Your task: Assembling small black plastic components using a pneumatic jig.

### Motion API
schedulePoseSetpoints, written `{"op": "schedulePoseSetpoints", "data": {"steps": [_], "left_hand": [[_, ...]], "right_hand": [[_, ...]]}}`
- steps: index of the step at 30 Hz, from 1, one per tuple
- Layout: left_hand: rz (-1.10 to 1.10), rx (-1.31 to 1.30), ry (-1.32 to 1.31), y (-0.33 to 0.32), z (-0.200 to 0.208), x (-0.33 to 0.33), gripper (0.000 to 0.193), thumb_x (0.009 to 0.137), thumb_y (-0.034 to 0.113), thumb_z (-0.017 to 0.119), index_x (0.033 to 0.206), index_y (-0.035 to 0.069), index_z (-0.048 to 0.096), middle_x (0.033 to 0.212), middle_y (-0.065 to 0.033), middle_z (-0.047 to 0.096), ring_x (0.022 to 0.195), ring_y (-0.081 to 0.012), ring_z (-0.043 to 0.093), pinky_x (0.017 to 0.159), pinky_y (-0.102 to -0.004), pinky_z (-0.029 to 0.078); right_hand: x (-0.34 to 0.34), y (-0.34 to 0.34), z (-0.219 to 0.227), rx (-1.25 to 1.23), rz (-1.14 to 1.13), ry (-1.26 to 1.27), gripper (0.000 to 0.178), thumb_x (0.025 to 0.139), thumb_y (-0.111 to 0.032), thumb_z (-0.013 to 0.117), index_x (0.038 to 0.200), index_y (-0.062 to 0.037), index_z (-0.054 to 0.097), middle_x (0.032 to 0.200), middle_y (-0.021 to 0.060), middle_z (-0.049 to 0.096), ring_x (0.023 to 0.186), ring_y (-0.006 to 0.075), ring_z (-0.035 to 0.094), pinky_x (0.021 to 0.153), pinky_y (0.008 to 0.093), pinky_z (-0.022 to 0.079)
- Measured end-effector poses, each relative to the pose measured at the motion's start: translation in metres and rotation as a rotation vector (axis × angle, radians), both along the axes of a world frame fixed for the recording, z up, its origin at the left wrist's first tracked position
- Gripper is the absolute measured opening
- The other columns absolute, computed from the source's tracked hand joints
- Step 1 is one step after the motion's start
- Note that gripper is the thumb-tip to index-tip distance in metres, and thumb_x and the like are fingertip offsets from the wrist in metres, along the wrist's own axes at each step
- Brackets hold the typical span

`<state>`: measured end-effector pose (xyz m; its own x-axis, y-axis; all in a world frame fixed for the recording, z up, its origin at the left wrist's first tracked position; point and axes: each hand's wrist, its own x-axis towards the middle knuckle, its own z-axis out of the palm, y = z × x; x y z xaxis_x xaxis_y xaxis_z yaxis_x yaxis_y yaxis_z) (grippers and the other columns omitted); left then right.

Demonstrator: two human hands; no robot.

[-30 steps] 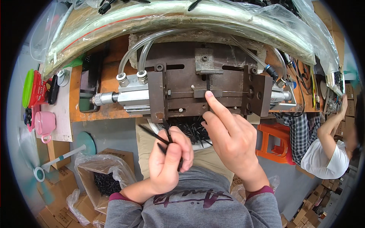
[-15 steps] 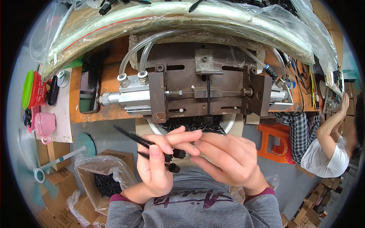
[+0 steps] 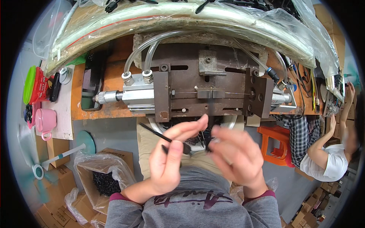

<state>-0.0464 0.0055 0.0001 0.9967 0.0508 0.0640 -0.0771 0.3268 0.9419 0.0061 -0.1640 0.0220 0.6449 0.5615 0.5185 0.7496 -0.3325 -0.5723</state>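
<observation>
My left hand [image 3: 167,155] is closed round a few black mascara wands [image 3: 151,130], their slim stems pointing up and left and their dark caps near the thumb. My right hand [image 3: 237,154] is smeared by motion, just right of the left one. Beside its fingertips is a blurred black wand [image 3: 208,142], upright below the fixture; whether the fingers grip it cannot be seen. Beyond both hands stands a brown metal fixture [image 3: 186,81], with two small grey blocks [image 3: 211,94] at its middle. Under it, a round pale basin [image 3: 232,122] holds many black pieces.
Air cylinders [image 3: 138,99] with clear hoses flank the fixture on a wooden bench [image 3: 114,112]. A phone [image 3: 91,87] and a pink cup [image 3: 46,121] lie left. Bagged black parts fill a carton [image 3: 85,171]. An orange stool [image 3: 272,146] and another person [image 3: 327,159] are right.
The black wand hanging in the fixture has left it and is lower, by my right hand. My right hand has moved away from the left. The fixture's left rod has drawn back.
</observation>
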Motion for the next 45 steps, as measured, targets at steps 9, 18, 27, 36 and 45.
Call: {"op": "schedulePoseSetpoints", "data": {"steps": [9,18,27,36,45], "left_hand": [[0.04,-0.043,-0.029,0.002,-0.006,-0.004,0.024,0.104,0.012,0.034,0.119,-0.003,0.044,0.084,-0.0117,0.063,0.06,-0.0064,0.043,0.053,-0.0187,0.039],[0.039,-0.228,-0.041,0.004,-0.005,-0.005,0.024,0.105,0.022,0.036,0.107,0.0,0.046,0.067,-0.0007,0.045,0.057,-0.0058,0.038,0.05,-0.0201,0.033],[0.09,-0.035,-0.076,0.007,0.002,-0.001,0.023,0.105,0.026,0.027,0.103,0.007,0.04,0.109,-0.0307,0.062,0.093,-0.0305,0.063,0.088,-0.0404,0.048],[-0.15,-0.154,-0.019,-0.004,-0.005,0.003,0.024,0.105,0.023,0.028,0.111,0.003,0.039,0.13,-0.0384,0.047,0.13,-0.0405,0.043,0.111,-0.0474,0.03],[-0.015,0.119,-0.005,-0.008,-0.003,0.003,0.047,0.105,0.037,0.025,0.127,-0.002,0.037,0.129,-0.0279,0.053,0.12,-0.0296,0.054,0.099,-0.0403,0.043]], "right_hand": [[0.019,0.003,-0.012,-0.37,-0.113,-0.13,0.023,0.07,-0.005,0.065,0.09,0.0026,0.06,0.123,0.0214,0.059,0.083,0.0224,0.066,0.072,0.0317,0.054],[0.017,0.018,0.004,-0.518,-0.223,-0.15,0.016,0.073,-0.002,0.069,0.087,-0.0015,0.062,0.119,0.0105,0.066,0.046,0.0131,0.047,0.047,0.0263,0.042],[0.02,0.013,0.001,-0.384,-0.177,-0.201,0.025,0.067,-0.004,0.071,0.092,-0.0011,0.065,0.111,0.0112,0.068,0.053,0.0133,0.055,0.049,0.0253,0.044],[-0.005,0.02,0.001,0.008,0.143,-0.14,0.037,0.063,-0.007,0.065,0.097,0.0049,0.067,0.092,0.0133,0.066,0.065,0.0169,0.063,0.056,0.0263,0.052],[0.001,0.001,0.006,0.033,-0.104,0.08,0.042,0.066,0.002,0.08,0.105,0.0045,0.066,0.098,0.0143,0.066,0.084,0.0253,0.067,0.065,0.0311,0.057]]}}
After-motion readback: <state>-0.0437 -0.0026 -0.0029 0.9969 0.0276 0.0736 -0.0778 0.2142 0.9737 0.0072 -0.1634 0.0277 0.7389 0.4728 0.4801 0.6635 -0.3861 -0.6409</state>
